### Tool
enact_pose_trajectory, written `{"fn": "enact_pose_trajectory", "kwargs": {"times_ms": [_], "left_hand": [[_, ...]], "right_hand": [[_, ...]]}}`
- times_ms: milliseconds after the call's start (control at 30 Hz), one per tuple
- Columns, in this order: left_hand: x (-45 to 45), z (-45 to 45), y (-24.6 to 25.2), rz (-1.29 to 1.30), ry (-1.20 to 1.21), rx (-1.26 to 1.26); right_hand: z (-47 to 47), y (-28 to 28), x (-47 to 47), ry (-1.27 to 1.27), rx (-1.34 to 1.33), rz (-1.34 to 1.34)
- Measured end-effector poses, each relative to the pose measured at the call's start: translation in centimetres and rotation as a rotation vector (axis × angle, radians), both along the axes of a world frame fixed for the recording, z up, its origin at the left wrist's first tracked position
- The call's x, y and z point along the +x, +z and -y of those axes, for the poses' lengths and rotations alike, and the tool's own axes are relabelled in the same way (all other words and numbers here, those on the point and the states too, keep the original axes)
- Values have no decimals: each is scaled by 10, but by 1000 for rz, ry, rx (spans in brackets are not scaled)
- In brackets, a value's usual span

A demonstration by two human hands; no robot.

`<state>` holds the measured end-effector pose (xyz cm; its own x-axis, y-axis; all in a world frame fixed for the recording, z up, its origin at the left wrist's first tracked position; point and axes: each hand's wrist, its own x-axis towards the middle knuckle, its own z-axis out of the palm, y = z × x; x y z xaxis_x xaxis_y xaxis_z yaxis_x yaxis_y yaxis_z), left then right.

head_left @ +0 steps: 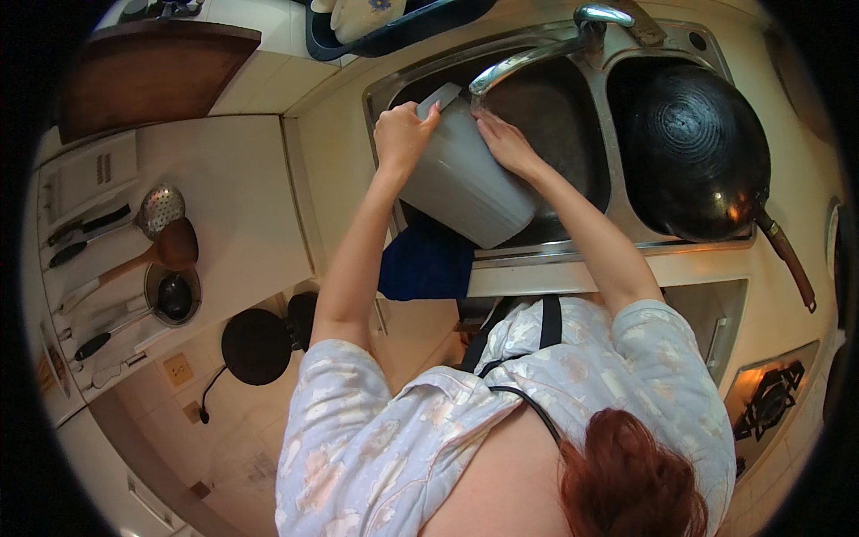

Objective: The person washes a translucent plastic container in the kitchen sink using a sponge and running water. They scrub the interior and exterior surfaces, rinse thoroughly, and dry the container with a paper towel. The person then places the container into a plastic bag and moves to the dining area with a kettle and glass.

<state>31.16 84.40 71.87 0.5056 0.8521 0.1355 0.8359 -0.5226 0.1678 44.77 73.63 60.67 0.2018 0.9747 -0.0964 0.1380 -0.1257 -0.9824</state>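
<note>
Over the left basin of a steel double sink (560, 256), my left hand (405, 136) grips the rim of a grey plastic container (466, 184), its thumb near a flat pale tab or handle (439, 99). The container lies tilted, its base towards me. My right hand (504, 142) rests with extended fingers at the container's upper right edge, under the spout of the chrome faucet (523, 64). Some water seems to run at the fingertips. The container's opening and inside are hidden.
An upturned black wok (698, 148) covers the right basin, its handle over the counter. A dark blue cloth (427, 258) hangs at the sink's front edge. A dish rack (402, 33) stands behind. Ladles and a skimmer (161, 208) hang at left; a gas burner (770, 401) is at right.
</note>
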Motion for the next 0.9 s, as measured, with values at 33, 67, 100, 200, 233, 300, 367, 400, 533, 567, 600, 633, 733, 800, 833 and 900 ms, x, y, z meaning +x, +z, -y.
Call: {"fn": "enact_pose_trajectory", "kwargs": {"times_ms": [33, 67, 100, 200, 233, 300, 367, 400, 533, 567, 600, 633, 733, 800, 833, 900], "left_hand": [[-1, 0, -2, 35, 46, -1], [-3, -2, -1, 66, 64, -40], [-5, -5, 0, 98, 83, -78], [-8, -6, 3, -15, 66, -68], [-7, -5, 4, -3, 49, -32], [-4, -5, 7, -14, 13, 38], [0, -3, 9, -132, -22, 75], [3, -3, 10, -175, -54, 131], [10, -4, 11, -261, -115, 169], [11, -5, 12, -260, -106, 156], [12, -7, 12, -254, -100, 148], [12, -9, 12, -262, -100, 141], [16, -13, 10, -291, -112, 89], [20, -14, 5, -295, -102, 12], [23, -13, 2, -308, -88, -31], [27, -12, -4, -316, -76, -93]], "right_hand": [[1, 2, -1, 63, 18, 25], [6, 3, -4, 77, 48, 19], [8, 2, -4, 118, 62, 36], [17, -15, 2, 86, 82, -94], [20, -28, 6, 63, 81, -184], [17, -61, 18, -135, -102, 49], [15, -102, 15, 105, -237, 438], [21, -122, 9, 246, -328, 634], [42, -181, -21, 346, -349, 909], [41, -186, -27, 187, -344, 784], [35, -186, -28, 28, -458, 573], [29, -180, -27, -110, -567, 329], [10, -139, 0, 43, -470, 494], [5, -99, 17, -91, -377, 414], [4, -79, 21, -186, -259, 393], [2, -44, 27, -12, -163, 307]]}}
